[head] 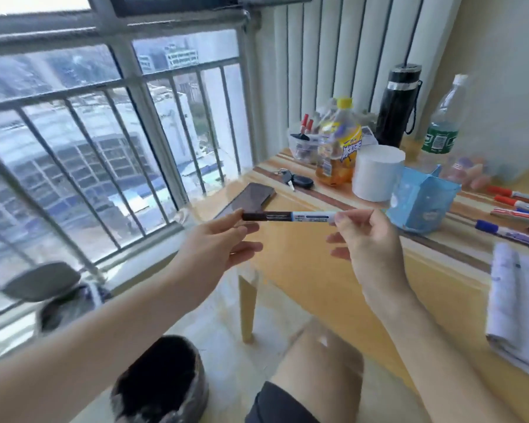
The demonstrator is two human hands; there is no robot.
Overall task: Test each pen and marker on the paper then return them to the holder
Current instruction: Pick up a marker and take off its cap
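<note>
Two grips, left hand point(214, 242) and right hand point(367, 239), pinch ends of the level marker point(287, 216).

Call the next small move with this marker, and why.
Probably pull the cap off with the left hand: it pinches the marker's dark cap end, the right hand pinches the white end, the cap looks seated, and the paper lies at right.

— What's around you?
— Daylight through the big window point(37, 71) on my left, a grey barred railing point(74, 95) across it, city blocks far below; pale glossy floor point(214, 325) under me; a yellow wooden table point(303, 264) on my right.
— Behind it?
— White vertical blinds point(318, 56); a cream wall point(507, 41).
</note>
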